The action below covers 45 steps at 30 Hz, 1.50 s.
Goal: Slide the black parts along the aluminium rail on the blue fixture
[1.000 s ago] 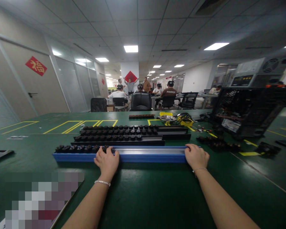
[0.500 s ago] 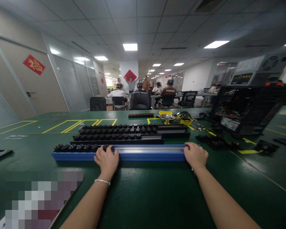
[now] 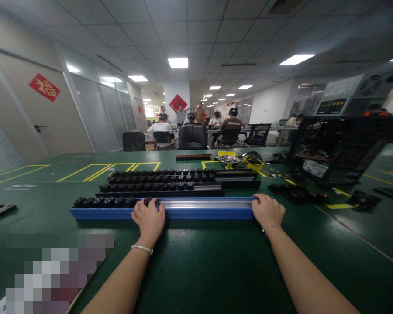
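Observation:
A long blue rail (image 3: 209, 213) with a silvery channel along its top lies crosswise on the green table. Several small black round parts (image 3: 108, 201) sit in a row on its left portion. My left hand (image 3: 149, 218) is closed over the rail near its middle, with the fingers around another black part (image 3: 148, 200), partly hidden by them. At the rail's right end, my right hand (image 3: 268, 211) grips it, thumb in front and fingers over the top.
Behind the blue rail lie black rails (image 3: 206, 192) bearing rows of similar parts. Farther back stand a metal bowl (image 3: 229, 159) and yellow trays. An open computer case (image 3: 334, 152) is on the right. A pixelated flat item (image 3: 62, 270) lies front left. People sit beyond the table.
My left hand has slid slightly to the right along the rail, with the black part moving along in its fingers. My right hand keeps its place on the rail end.

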Tool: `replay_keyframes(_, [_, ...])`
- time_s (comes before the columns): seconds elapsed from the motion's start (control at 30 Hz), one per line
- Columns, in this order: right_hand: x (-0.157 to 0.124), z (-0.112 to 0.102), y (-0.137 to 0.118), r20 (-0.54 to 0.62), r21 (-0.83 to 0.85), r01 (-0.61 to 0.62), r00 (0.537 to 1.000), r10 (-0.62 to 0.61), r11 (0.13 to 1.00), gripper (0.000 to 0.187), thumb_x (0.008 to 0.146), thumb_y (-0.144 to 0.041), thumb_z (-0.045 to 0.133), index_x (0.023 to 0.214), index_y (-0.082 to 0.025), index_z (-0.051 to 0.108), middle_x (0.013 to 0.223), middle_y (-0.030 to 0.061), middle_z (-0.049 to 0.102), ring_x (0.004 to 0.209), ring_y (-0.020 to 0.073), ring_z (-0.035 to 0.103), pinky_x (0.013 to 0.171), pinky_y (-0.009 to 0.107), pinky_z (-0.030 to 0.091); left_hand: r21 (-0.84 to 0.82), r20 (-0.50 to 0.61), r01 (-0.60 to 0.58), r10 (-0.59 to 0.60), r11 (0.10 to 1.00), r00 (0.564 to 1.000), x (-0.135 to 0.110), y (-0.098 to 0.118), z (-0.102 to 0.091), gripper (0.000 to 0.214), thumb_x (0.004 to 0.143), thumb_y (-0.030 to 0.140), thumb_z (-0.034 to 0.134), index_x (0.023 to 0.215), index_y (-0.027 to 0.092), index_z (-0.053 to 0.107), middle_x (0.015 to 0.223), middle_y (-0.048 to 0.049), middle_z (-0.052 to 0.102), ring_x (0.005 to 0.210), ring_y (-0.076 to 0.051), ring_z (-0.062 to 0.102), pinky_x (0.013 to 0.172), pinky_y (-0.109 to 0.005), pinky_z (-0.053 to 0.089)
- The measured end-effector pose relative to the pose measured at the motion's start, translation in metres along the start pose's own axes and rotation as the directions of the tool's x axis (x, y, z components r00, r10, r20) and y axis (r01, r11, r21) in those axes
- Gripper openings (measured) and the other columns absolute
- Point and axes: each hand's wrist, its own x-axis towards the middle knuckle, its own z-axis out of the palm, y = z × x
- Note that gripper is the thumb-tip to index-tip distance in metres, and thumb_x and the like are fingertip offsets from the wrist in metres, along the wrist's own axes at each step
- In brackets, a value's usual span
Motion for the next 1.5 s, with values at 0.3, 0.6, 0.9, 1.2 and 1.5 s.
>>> replay_keyframes(0.3, [0.0002, 0.0003, -0.0003, 0.009, 0.007, -0.013, 1.0, 0.013, 1.0, 0.039, 0.082, -0.027, 0.035, 0.105, -0.024, 0.066, 0.116, 0.0031, 0.062, 0.1, 0.0212, 0.051, 0.088, 0.038, 0.03, 0.009, 0.018, -0.021, 0.02, 1.0, 1.0, -0.0011, 0.0015, -0.0005, 0.04, 0.083, 0.038, 0.043, 0.116, 0.022, 0.06, 0.132, -0.0147, 0.043, 0.129, -0.03, 0.03, 0.104, -0.051, 0.025])
replay_keyframes(0.6, [0.0005, 0.0016, 0.0001, 0.001, 0.0, -0.01, 1.0, 0.01, 1.0, 0.039, 0.082, -0.027, 0.035, 0.106, -0.024, 0.066, 0.116, 0.0033, 0.062, 0.099, 0.0211, 0.051, 0.088, 0.039, 0.03, -0.003, 0.034, -0.019, 0.019, 1.0, 0.999, -0.0013, 0.0034, -0.0018, 0.041, 0.083, 0.037, 0.043, 0.117, 0.021, 0.059, 0.132, -0.0162, 0.042, 0.13, -0.031, 0.03, 0.105, -0.052, 0.024])
replay_keyframes(0.9, [-0.0007, -0.0002, -0.0006, 0.0, 0.014, -0.008, 1.0, 0.008, 1.0, 0.037, 0.081, -0.026, 0.036, 0.105, -0.025, 0.066, 0.115, 0.003, 0.062, 0.099, 0.021, 0.052, 0.087, 0.038, 0.031, -0.013, 0.095, 0.019, -0.018, 1.0, 0.995, -0.0026, 0.002, -0.0032, 0.04, 0.082, 0.04, 0.043, 0.115, 0.025, 0.06, 0.133, -0.0149, 0.043, 0.132, -0.032, 0.027, 0.104, -0.054, 0.024])
replay_keyframes(1.2, [0.0, -0.0013, -0.0011, 0.024, 0.007, -0.013, 1.0, 0.013, 1.0, 0.038, 0.081, -0.027, 0.036, 0.106, -0.025, 0.065, 0.117, 0.0031, 0.062, 0.1, 0.021, 0.051, 0.087, 0.038, 0.03, -0.03, 0.131, 0.002, 0.002, 1.0, 0.991, -0.0041, 0.0054, -0.0048, 0.041, 0.083, 0.04, 0.04, 0.116, 0.025, 0.06, 0.134, -0.0147, 0.042, 0.134, -0.031, 0.024, 0.106, -0.053, 0.021])
replay_keyframes(1.5, [0.0014, -0.0008, -0.0006, 0.04, 0.013, -0.017, 0.999, 0.016, 1.0, 0.039, 0.082, -0.028, 0.035, 0.107, -0.025, 0.065, 0.117, 0.0041, 0.061, 0.101, 0.022, 0.05, 0.088, 0.039, 0.03, -0.018, 0.122, -0.037, 0.039, 0.999, 0.992, -0.0056, 0.0063, -0.0043, 0.04, 0.084, 0.039, 0.04, 0.116, 0.026, 0.06, 0.132, -0.0138, 0.043, 0.133, -0.031, 0.026, 0.106, -0.052, 0.022])
